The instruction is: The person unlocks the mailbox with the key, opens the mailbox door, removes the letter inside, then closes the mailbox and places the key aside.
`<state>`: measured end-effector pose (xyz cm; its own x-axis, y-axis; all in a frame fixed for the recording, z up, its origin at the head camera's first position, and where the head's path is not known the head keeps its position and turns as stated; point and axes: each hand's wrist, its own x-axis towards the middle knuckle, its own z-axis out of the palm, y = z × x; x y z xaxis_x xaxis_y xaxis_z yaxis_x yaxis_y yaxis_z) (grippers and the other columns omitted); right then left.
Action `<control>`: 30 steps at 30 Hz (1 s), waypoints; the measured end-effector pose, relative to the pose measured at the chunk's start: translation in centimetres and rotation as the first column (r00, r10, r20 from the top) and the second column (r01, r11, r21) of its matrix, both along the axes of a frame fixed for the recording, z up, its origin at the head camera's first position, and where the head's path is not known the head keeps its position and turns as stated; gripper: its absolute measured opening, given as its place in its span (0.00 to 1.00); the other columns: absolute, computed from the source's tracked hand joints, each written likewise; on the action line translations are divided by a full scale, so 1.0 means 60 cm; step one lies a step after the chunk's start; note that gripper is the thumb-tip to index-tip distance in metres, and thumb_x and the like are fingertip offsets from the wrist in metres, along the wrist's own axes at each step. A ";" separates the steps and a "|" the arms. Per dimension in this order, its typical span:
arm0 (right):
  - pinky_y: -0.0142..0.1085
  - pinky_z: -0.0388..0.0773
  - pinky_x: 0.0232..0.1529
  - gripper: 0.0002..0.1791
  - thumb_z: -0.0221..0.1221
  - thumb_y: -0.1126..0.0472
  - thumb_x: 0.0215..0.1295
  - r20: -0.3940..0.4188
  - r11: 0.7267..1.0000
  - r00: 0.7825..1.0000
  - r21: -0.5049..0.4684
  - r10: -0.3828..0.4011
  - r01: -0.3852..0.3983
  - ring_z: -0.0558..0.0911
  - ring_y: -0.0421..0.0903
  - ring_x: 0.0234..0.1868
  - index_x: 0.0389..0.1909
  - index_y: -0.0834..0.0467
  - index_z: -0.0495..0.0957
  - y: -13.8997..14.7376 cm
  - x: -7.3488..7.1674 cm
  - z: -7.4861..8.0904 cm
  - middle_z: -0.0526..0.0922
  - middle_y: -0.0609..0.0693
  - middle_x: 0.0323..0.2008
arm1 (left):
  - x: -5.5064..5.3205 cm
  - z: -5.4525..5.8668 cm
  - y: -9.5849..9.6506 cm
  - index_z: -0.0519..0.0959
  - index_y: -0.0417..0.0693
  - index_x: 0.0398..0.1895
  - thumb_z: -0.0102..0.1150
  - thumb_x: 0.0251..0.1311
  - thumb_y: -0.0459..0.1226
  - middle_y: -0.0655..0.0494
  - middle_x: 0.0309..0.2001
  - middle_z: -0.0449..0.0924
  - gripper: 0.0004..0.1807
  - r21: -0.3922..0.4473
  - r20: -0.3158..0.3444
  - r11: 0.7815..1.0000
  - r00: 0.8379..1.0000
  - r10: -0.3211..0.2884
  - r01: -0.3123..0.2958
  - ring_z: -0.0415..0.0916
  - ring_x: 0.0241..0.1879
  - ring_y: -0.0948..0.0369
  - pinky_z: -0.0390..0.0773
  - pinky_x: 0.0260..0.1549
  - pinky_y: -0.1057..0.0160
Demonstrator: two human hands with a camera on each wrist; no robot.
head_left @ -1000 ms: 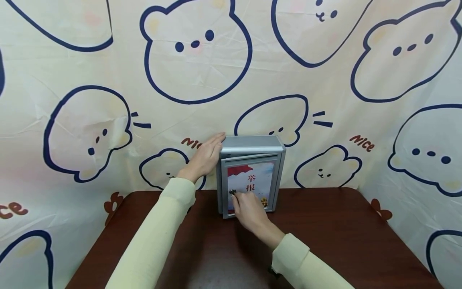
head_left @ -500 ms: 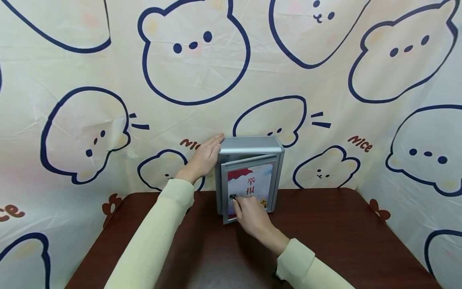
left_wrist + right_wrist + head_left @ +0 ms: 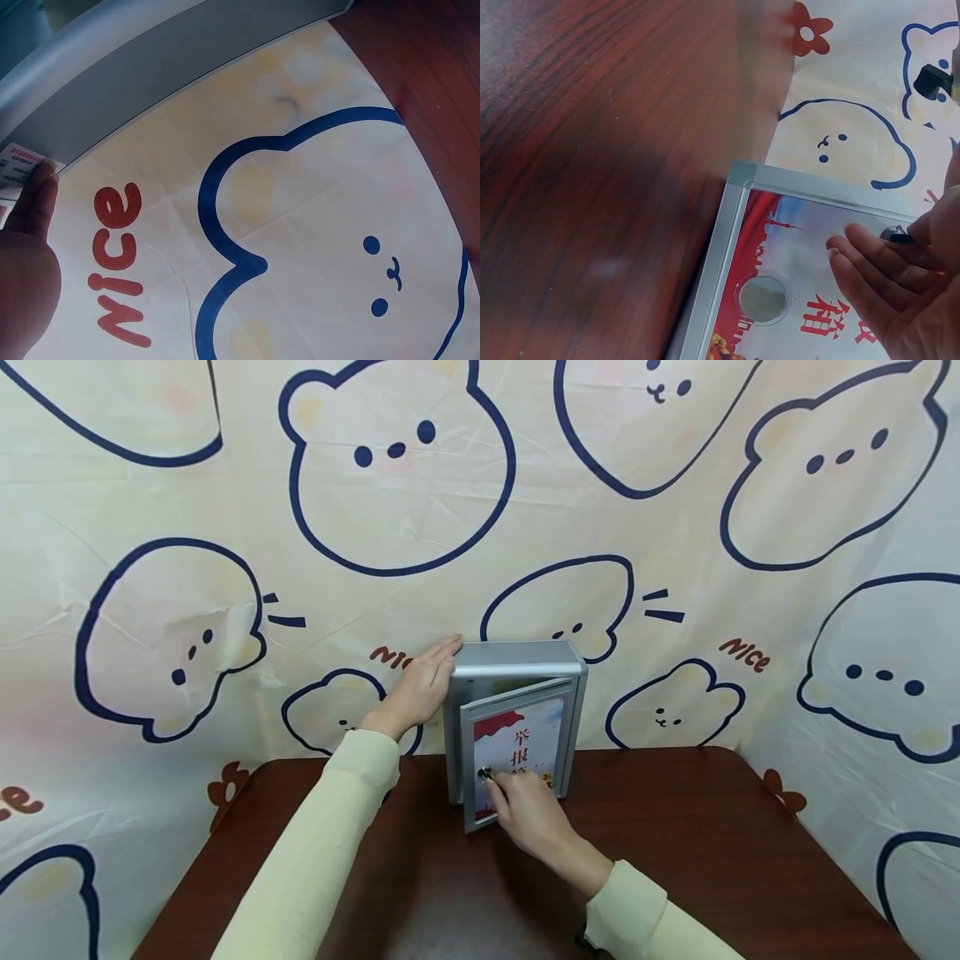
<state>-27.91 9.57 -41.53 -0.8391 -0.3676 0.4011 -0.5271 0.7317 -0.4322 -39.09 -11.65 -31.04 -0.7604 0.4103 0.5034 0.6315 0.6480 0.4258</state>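
Observation:
A silver metal box [image 3: 517, 654] stands upright at the back of the table. Its framed front door [image 3: 498, 735], with red Chinese characters on a printed panel, is partly swung out on the left, leaving a gap at the top. My left hand [image 3: 415, 693] rests against the box's upper left side with fingers extended; in the left wrist view its fingertips touch a white label [image 3: 28, 166]. With thumb and forefinger my right hand [image 3: 534, 817] pinches a black-headed key [image 3: 901, 238] in the door's lock. The other fingers lie near the panel. The box's inside is mostly hidden.
The dark red-brown wooden table [image 3: 675, 843] extends in front and to both sides. Behind it hangs a cream cloth [image 3: 405, 510] printed with blue-outlined bears, close to the box's back. A round window [image 3: 763, 299] shows in the door panel.
The door has swung further outward from the box, its left edge coming nearer. My right hand has moved slightly toward me with the key; the left hand has stayed at the box's side.

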 end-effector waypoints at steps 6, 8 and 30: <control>0.30 0.67 0.18 0.20 0.54 0.59 0.79 0.032 0.998 0.998 -0.033 0.045 -0.044 0.66 0.36 0.15 0.23 0.57 0.80 0.015 0.007 -0.003 0.65 0.41 0.12 | -0.001 0.000 0.000 0.59 0.42 0.80 0.26 0.81 0.44 0.52 0.80 0.54 0.30 -0.001 0.010 1.000 1.000 -0.003 0.003 0.50 0.80 0.55 0.52 0.77 0.53; 0.30 0.68 0.19 0.19 0.54 0.59 0.79 0.032 0.998 0.998 -0.038 0.056 -0.054 0.66 0.36 0.15 0.24 0.57 0.80 0.019 0.009 -0.004 0.65 0.41 0.12 | -0.001 0.000 0.000 0.59 0.42 0.80 0.25 0.81 0.44 0.52 0.81 0.54 0.30 0.001 0.012 1.000 1.000 -0.002 0.002 0.50 0.80 0.56 0.52 0.77 0.53; 0.30 0.78 0.26 0.12 0.56 0.60 0.77 0.074 0.982 0.984 -0.109 0.159 -0.151 0.75 0.35 0.24 0.37 0.58 0.87 0.072 0.026 -0.009 0.79 0.37 0.21 | 0.001 0.001 0.003 0.59 0.43 0.80 0.25 0.81 0.44 0.53 0.81 0.54 0.30 0.020 0.021 1.000 1.000 0.013 -0.014 0.49 0.80 0.56 0.51 0.77 0.53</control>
<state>-26.36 13.91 -42.05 -0.8066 -0.4561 0.3760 -0.5905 0.5931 -0.5472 -39.01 -11.48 -31.01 -0.7764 0.3896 0.4955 0.6135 0.6474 0.4522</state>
